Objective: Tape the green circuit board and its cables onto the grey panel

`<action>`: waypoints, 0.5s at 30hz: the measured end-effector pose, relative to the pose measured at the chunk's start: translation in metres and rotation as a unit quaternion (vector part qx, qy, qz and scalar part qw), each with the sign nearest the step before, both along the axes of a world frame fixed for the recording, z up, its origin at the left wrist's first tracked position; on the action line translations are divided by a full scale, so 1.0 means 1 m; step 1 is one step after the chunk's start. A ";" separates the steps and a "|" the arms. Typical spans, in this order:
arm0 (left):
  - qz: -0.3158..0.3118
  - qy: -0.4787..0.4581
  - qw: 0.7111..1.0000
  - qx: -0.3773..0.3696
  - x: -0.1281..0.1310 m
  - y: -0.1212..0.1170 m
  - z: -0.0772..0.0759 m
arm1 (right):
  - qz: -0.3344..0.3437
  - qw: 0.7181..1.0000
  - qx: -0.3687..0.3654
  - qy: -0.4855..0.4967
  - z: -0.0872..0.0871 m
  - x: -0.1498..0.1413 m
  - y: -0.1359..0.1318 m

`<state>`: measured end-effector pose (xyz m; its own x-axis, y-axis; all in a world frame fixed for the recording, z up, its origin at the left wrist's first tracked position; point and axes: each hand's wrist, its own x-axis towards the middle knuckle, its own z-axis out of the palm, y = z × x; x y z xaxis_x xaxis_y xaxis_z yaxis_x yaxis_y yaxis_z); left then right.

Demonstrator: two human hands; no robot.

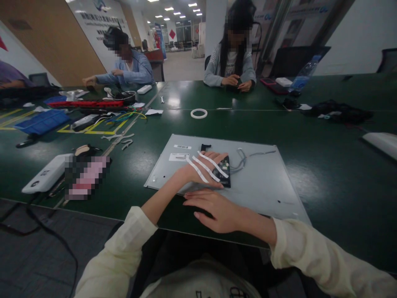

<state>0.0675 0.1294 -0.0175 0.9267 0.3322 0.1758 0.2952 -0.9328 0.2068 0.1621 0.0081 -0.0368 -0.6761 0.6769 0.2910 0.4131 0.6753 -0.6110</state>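
Observation:
A flat grey display panel lies on the green table, with white labels and a grey cable on its back. My left hand rests flat over a black-edged circuit board on this panel, fingers stretched out and partly hiding the board. Three white tape strips run across the back of that hand. Just in front, by the panel's near edge, my right hand is held palm down with its fingers extended. Nothing shows in its grasp.
Beyond the panel lies a white tape roll. On the left are a blue bin, a white device, wires and white offcuts. Two people sit across the table; a bottle stands far right.

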 end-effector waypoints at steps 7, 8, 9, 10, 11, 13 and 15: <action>0.019 0.005 1.000 -0.007 -0.007 0.005 -0.009 | 0.019 1.000 -0.004 -0.006 0.004 0.001 0.002; 0.018 0.009 1.000 -0.009 -0.010 0.007 -0.008 | 0.021 1.000 -0.006 -0.006 0.004 0.001 0.002; 0.015 0.011 1.000 -0.010 -0.013 0.008 -0.007 | 0.023 1.000 -0.006 -0.003 0.005 0.000 0.002; 0.011 0.011 1.000 -0.010 -0.016 0.010 -0.005 | 0.023 1.000 -0.004 0.000 0.005 0.000 0.002; 0.008 0.012 1.000 -0.012 -0.020 0.012 -0.003 | 0.023 1.000 -0.003 0.004 0.005 0.000 0.002; 0.008 0.016 1.000 -0.017 -0.027 0.016 0.001 | 0.021 1.000 -0.002 0.006 0.006 -0.001 0.001; 0.014 0.027 0.999 -0.029 -0.033 0.020 0.004 | 0.018 1.000 -0.003 0.002 0.006 -0.001 0.001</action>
<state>0.0349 0.1498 -0.0137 0.9242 0.3672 0.1051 0.3341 -0.9106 0.2432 0.1611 0.0089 -0.0309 -0.6988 0.6540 0.2896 0.3862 0.6858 -0.6169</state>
